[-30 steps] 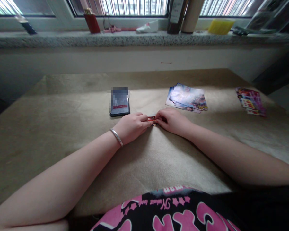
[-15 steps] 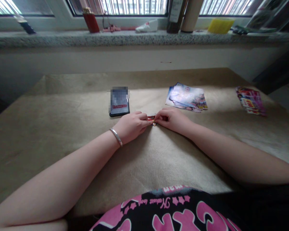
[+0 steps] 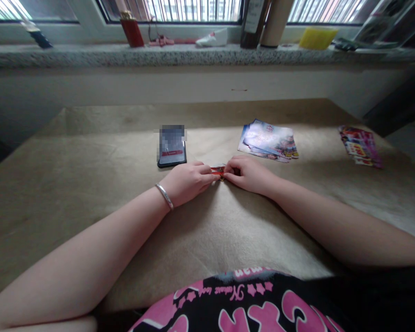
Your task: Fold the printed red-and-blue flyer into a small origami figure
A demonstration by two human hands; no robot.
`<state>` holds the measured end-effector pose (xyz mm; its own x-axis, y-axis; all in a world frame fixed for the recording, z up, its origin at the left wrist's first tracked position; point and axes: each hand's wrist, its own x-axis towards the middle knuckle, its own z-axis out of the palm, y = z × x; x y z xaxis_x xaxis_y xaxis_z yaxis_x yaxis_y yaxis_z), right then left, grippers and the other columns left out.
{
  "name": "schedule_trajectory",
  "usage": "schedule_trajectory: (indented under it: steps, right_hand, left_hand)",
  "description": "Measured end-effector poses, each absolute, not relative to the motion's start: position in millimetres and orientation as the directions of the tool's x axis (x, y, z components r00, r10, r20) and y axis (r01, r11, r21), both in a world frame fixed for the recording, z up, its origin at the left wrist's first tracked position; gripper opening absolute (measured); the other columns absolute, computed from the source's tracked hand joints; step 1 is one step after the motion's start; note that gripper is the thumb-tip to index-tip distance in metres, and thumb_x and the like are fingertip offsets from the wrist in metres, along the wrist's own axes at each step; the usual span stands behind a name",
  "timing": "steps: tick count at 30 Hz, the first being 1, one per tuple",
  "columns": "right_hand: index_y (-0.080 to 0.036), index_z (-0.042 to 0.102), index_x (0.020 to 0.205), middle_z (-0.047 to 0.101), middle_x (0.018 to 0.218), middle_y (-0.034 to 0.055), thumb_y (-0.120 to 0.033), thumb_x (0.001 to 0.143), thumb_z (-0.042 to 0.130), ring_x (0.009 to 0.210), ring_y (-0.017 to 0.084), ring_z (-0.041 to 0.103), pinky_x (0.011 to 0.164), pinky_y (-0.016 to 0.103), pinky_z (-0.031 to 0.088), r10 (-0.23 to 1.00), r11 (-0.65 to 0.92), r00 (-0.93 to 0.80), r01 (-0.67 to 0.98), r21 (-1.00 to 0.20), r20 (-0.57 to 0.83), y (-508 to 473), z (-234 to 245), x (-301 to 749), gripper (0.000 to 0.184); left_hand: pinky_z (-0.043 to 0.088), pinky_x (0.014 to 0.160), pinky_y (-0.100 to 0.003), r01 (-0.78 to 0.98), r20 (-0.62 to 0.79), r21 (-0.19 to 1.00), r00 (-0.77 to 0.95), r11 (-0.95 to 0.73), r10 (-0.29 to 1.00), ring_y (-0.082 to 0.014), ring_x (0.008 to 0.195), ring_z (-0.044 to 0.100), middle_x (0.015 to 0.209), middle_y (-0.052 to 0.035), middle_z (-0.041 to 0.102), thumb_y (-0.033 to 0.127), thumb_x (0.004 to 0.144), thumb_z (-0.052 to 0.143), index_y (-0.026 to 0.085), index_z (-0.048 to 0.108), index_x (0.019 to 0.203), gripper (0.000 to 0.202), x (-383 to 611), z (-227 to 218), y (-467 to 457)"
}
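Observation:
Between my two hands, low on the tabletop, is a small flat red piece [image 3: 217,170] that looks like folded paper, with a yellowish bit at its near edge. My left hand [image 3: 190,180], wearing a silver bracelet [image 3: 164,196] at the wrist, has its fingers closed over the left end of it. The thumb and fingers of my right hand [image 3: 248,174] pinch the right end. Most of the red piece is hidden under the fingers, so its full shape cannot be made out.
A phone [image 3: 172,146] lies beyond my left hand. A fanned stack of pale printed cards [image 3: 268,139] lies beyond my right hand, and red and purple packets [image 3: 359,145] are at the far right. The stone windowsill [image 3: 180,56] behind holds bottles and a yellow block [image 3: 318,38].
The fingers have shifted slightly over the red piece. More of its red surface shows between the hands, and less of the yellowish bit. Both hands keep their places.

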<state>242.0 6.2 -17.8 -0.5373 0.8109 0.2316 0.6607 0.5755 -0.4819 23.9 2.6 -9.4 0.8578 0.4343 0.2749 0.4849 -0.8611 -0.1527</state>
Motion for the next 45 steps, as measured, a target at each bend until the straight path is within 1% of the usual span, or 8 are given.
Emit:
schedule_trajectory:
  steps: [5,14,19,23,32,37,40,45]
  right_hand:
    - [-0.017,0.055,0.064,0.056,0.067,0.0027,-0.025,0.080,0.059,0.067,0.015,0.049,0.062,0.027,0.036,0.801,0.596,-0.554,0.704,-0.387,0.228,8.7,-17.6,243.9,0.018]
    - [-0.017,0.058,0.069,0.059,0.073,0.0052,-0.026,0.085,0.053,0.072,0.017,0.051,0.066,0.027,0.036,0.798,0.601,-0.570,0.726,-0.335,0.196,8.8,-15.9,242.6,0.019]
    - [-0.018,0.056,0.073,0.058,0.067,0.0018,-0.023,0.081,0.056,0.066,0.015,0.049,0.062,0.026,0.033,0.828,0.559,-0.516,0.727,-0.399,0.221,10.0,-18.5,240.3,0.009]
    - [-0.018,0.053,0.068,0.056,0.065,0.0005,-0.021,0.078,0.058,0.062,0.013,0.047,0.058,0.024,0.031,0.842,0.537,-0.494,0.721,-0.439,0.218,10.5,-19.8,239.4,0.011]
    - [-0.017,0.056,0.067,0.054,0.061,-0.0014,-0.019,0.076,0.060,0.058,0.010,0.044,0.055,0.023,0.029,0.846,0.527,-0.479,0.688,-0.500,0.233,10.9,-23.1,241.4,0.010]
    - [-0.017,0.062,0.076,0.056,0.072,0.0013,-0.022,0.080,0.059,0.064,0.011,0.048,0.060,0.023,0.035,0.809,0.580,-0.513,0.622,-0.526,0.286,6.4,-23.5,244.2,0.007]
    - [-0.018,0.065,0.082,0.057,0.080,0.0033,-0.025,0.082,0.059,0.069,0.012,0.050,0.063,0.024,0.036,0.772,0.629,-0.562,0.609,-0.482,0.297,2.6,-21.7,243.6,0.010]
    - [-0.017,0.066,0.081,0.058,0.080,0.0043,-0.026,0.084,0.057,0.072,0.014,0.051,0.064,0.025,0.036,0.772,0.629,-0.575,0.627,-0.459,0.273,2.0,-20.3,239.8,0.012]
  left_hand:
    - [0.048,0.068,-0.023,0.494,0.254,-0.157,0.857,-0.855,0.448,-0.0139,0.080,0.059,0.090,-0.0041,0.067,0.025,0.094,0.045,0.023,0.066,0.108,0.025,24.8,-8.7,2.6]
    - [0.048,0.072,-0.024,0.516,0.277,-0.034,0.827,-0.856,0.488,-0.0130,0.078,0.059,0.090,-0.0027,0.067,0.023,0.092,0.047,0.023,0.067,0.105,0.024,24.2,-9.6,3.1]
    - [0.047,0.069,-0.023,0.558,0.309,0.001,0.789,-0.830,0.531,-0.0125,0.074,0.056,0.085,-0.0036,0.064,0.026,0.092,0.048,0.022,0.069,0.100,0.023,27.5,-10.5,1.3]
    - [0.047,0.070,-0.024,0.559,0.304,0.017,0.787,-0.829,0.537,-0.0129,0.076,0.056,0.085,-0.0040,0.063,0.026,0.092,0.048,0.023,0.068,0.104,0.023,27.8,-11.6,2.0]
    - [0.048,0.070,-0.027,0.553,0.263,-0.076,0.814,-0.829,0.519,-0.0151,0.078,0.056,0.087,-0.0055,0.062,0.021,0.091,0.046,0.019,0.065,0.105,0.024,29.1,-10.6,0.2]
    - [0.048,0.073,-0.026,0.559,0.298,0.015,0.789,-0.829,0.537,-0.0145,0.079,0.058,0.087,-0.0046,0.064,0.022,0.091,0.047,0.018,0.064,0.104,0.022,28.0,-11.6,1.6]
    - [0.048,0.072,-0.026,0.568,0.304,0.067,0.771,-0.820,0.559,-0.0144,0.078,0.059,0.087,-0.0039,0.065,0.021,0.090,0.048,0.018,0.064,0.104,0.021,27.8,-11.0,2.1]
    - [0.048,0.072,-0.027,0.569,0.304,0.102,0.763,-0.816,0.570,-0.0150,0.078,0.058,0.086,-0.0049,0.064,0.022,0.088,0.051,0.020,0.068,0.097,0.019,29.2,-11.8,3.0]
